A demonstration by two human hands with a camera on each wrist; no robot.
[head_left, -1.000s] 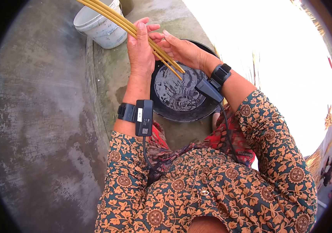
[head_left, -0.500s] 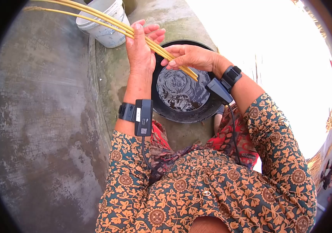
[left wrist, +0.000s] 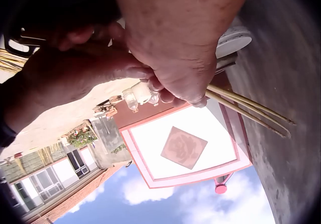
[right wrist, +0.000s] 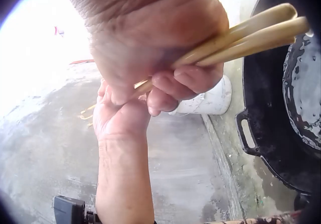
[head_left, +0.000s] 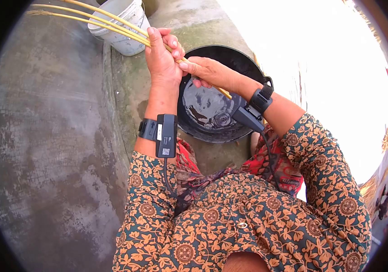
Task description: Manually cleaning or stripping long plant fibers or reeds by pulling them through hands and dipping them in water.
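Note:
A small bundle of slim yellow stalks (right wrist: 241,33) runs slantwise through both hands. My left hand (head_left: 163,59) grips it around the middle, thumb laid along the stalks, and their thin ends fan out beyond it to the upper left. Right beside it, my right hand (head_left: 210,75) holds the thicker end, fingers curled underneath as the right wrist view shows. The cut ends stick out past the right palm, above a black basin (head_left: 244,61) with rippling water (head_left: 205,102) in it.
A stained white bucket (head_left: 133,43) stands on the concrete floor (head_left: 58,136) at the upper left. Bright sunlit ground lies to the right. The person's legs in red patterned trousers (head_left: 271,167) are close to the basin. Buildings appear in the left wrist view.
My right hand came from beside the left hand onto the thicker stalk ends and now grips them, having drawn in against the left hand. The left hand's fingers have closed around the bundle.

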